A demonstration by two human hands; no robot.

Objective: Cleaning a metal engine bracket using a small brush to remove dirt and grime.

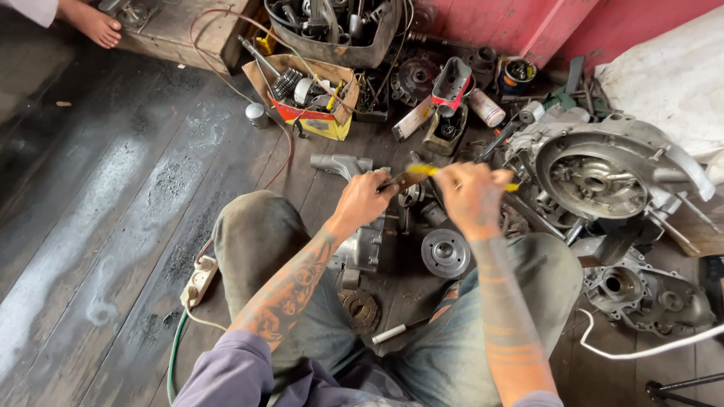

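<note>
Both hands meet just above the floor between the person's knees. The left hand (363, 197) is closed around the dark end of a small brown tool (403, 179), and the right hand (471, 197) is closed around a yellow-handled tool (426, 170) whose yellow tip pokes out past its knuckles. The two tools cross in the gap between the hands, right at the fingertips. Just below the hands lie a grey engine part (360, 249) and a round metal disc (445, 252). To the right sits a large open engine casing (596, 177).

Farther back, a cardboard box (317, 120) holds a gear, a round metal piece and yellow-handled tools. Behind it a dark bag (339, 49) is stuffed with metal parts and tools. A small open can (519, 74) stands near the pink wall (528, 22); its contents are unclear.
</note>
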